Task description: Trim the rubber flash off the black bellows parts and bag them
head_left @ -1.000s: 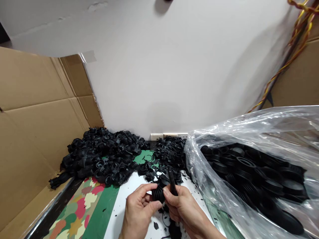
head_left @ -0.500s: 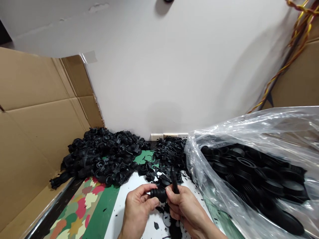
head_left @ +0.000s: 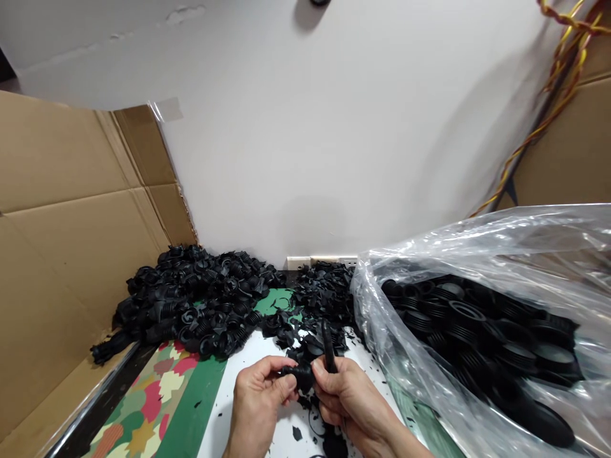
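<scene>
Between my two hands is a small black rubber bellows boot (head_left: pixel 303 376), low in the middle of the view. My left hand (head_left: pixel 260 397) pinches its left end between thumb and fingers. On the other side, my right hand (head_left: pixel 351 394) has its thumb and finger at the boot's right end. That same hand also grips a slim dark tool (head_left: pixel 328 346), which points up and away; its exact kind I cannot make out. Black trimmings (head_left: pixel 296 434) lie on the white surface under my hands.
A large heap of black ribbed rubber boots (head_left: pixel 205 296) rests at the left against cardboard (head_left: pixel 86 210). Black scraps (head_left: pixel 324 289) pile up near the wall sockets (head_left: pixel 298 262). To the right, a clear plastic bag (head_left: pixel 382 343) holds many black ribbed parts (head_left: pixel 477 331).
The boot now looks squeezed and narrower at its left end, where my left fingers have pinched in. The tool in my right hand leans a little more to the left.
</scene>
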`<state>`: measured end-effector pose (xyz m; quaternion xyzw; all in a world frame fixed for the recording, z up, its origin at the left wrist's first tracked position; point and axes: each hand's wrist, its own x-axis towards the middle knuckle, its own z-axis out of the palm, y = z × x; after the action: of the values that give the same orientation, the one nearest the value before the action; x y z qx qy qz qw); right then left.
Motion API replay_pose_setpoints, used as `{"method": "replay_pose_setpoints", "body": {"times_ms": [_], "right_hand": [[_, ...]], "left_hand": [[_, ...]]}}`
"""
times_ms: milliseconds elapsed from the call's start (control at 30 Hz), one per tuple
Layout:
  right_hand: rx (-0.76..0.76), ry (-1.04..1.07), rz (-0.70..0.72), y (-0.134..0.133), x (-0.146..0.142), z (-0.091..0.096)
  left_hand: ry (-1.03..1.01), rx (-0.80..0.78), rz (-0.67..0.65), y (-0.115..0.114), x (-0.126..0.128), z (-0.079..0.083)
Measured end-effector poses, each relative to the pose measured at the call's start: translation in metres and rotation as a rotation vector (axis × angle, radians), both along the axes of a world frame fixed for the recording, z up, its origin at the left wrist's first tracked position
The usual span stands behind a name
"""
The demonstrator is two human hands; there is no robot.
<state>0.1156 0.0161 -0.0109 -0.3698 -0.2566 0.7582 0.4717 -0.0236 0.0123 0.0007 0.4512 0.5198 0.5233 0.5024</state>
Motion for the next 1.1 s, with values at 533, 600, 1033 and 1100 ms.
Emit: {"method": "replay_pose_setpoints", "body": {"times_ms": [533, 600, 1033, 1100], "right_hand": [[0.388, -0.410, -0.463, -0.002, 0.024, 0.013], [0.444, -0.457, -0.462, -0.004, 0.028, 0.016], [0.504, -0.407, -0.277, -0.009, 0.010, 0.008], [0.554, -0.407, -0.335, -0.011, 0.009, 0.009]], "left_hand": [[0.219, -0.056, 0.058, -0.006, 0.002, 0.000], [0.258, -0.046, 0.048, -0.006, 0.003, 0.001], [0.512, 0.149, -0.024, -0.012, 0.000, 0.001], [0.544, 0.163, -0.034, -0.013, 0.001, 0.002]]}}
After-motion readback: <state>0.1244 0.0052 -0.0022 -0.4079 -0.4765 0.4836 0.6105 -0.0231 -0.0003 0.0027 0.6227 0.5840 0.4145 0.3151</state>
